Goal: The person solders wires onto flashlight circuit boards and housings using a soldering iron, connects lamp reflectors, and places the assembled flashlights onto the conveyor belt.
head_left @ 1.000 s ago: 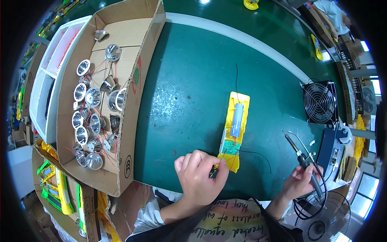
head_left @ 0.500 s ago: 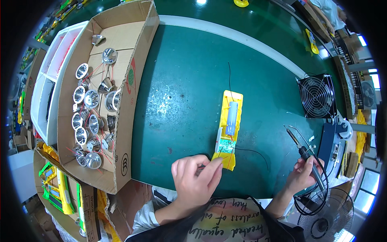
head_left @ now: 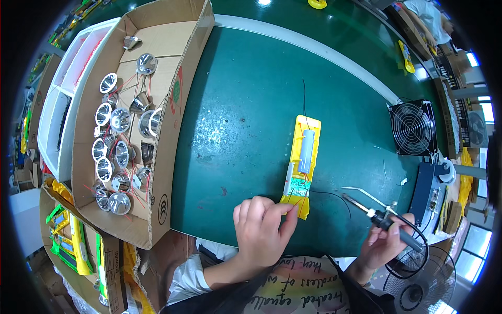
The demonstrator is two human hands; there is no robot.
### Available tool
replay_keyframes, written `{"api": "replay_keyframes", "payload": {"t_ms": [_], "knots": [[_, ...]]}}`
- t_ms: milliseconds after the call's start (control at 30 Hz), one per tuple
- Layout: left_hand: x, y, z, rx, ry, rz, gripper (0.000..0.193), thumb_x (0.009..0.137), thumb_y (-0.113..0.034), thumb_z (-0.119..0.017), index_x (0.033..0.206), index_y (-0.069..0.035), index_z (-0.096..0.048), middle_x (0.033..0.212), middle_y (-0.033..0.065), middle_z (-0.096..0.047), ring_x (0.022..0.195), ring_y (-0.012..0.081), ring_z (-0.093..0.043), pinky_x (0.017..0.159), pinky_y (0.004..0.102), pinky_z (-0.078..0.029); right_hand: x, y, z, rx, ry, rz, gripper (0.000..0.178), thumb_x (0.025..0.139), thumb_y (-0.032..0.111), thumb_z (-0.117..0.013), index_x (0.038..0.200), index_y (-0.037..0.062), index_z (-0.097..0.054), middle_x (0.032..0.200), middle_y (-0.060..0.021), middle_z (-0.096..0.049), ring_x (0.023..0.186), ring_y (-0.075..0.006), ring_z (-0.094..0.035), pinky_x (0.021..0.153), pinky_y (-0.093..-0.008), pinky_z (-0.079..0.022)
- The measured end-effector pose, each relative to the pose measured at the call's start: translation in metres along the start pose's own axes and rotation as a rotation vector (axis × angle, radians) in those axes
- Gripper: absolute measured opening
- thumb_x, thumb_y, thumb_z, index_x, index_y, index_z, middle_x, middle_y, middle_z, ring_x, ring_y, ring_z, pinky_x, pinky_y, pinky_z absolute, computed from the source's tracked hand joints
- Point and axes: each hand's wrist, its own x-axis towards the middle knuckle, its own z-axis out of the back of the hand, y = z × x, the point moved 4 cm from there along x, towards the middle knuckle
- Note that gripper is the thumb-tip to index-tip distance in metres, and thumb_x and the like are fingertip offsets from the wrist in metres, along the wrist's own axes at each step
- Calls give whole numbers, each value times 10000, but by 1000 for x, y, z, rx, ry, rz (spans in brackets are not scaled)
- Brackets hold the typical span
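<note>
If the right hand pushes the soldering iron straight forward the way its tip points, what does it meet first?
Probably the thin black wire, then the yellow housing. The right hand aims the soldering iron up-left; height is unclear.

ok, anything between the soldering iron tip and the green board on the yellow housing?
Nothing solid visible. The right hand holds the soldering iron, tip aimed left toward the board; bare green mat lies between. Only a thin black wire curves across that gap. The left hand pinches the housing at its near end, beside the board.

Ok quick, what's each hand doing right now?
Left hand: fingers pinching the near end of the yellow housing.
Right hand: closed around the soldering iron.
</note>
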Motion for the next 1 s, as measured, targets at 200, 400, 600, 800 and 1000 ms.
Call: {"api": "replay_keyframes", "payload": {"t_ms": [200, 400, 600, 800, 1000], "knots": [[4, 2, -5, -29, -26, 56, 152, 596, -75, -680, 662, -95, -545, 673, 37, -442, 609, 202, -435, 575, 312, -326, -13, -7, -17, -48, 32, -190, 267, 756, 183, -584, 791, -5, -399, 605, -70, -462, 384, -82, -456, 330, -161, -365], [5, 2, -6, -43, -16, 62, 162, 585, -78, -682, 657, -96, -539, 675, 35, -451, 610, 202, -440, 574, 313, -320, -13, -7, -26, -100, 52, -235, 249, 748, 163, -589, 802, -4, -412, 621, -67, -466, 398, -86, -463, 349, -165, -374], [8, 0, -6, -36, -9, 77, 168, 584, -81, -682, 654, -100, -530, 673, 30, -453, 611, 201, -444, 575, 317, -313, -12, -7, -29, -131, 40, -240, 238, 748, 154, -586, 795, -2, -413, 610, -62, -459, 393, -83, -453, 347, -167, -367], [7, 1, -6, -20, -12, 80, 162, 595, -87, -680, 654, -99, -530, 669, 30, -451, 608, 200, -444, 578, 318, -312, -13, -10, -30, -125, 56, -241, 248, 747, 164, -592, 797, 3, -410, 606, -60, -459, 392, -83, -453, 345, -166, -366], [7, 1, -6, -29, 7, 90, 150, 609, -89, -675, 652, -97, -531, 670, 32, -451, 606, 200, -443, 577, 318, -313, -13, -7, -31, -156, 42, -232, 257, 748, 171, -596, 799, 5, -406, 605, -62, -462, 396, -80, -459, 342, -165, -369]]}}
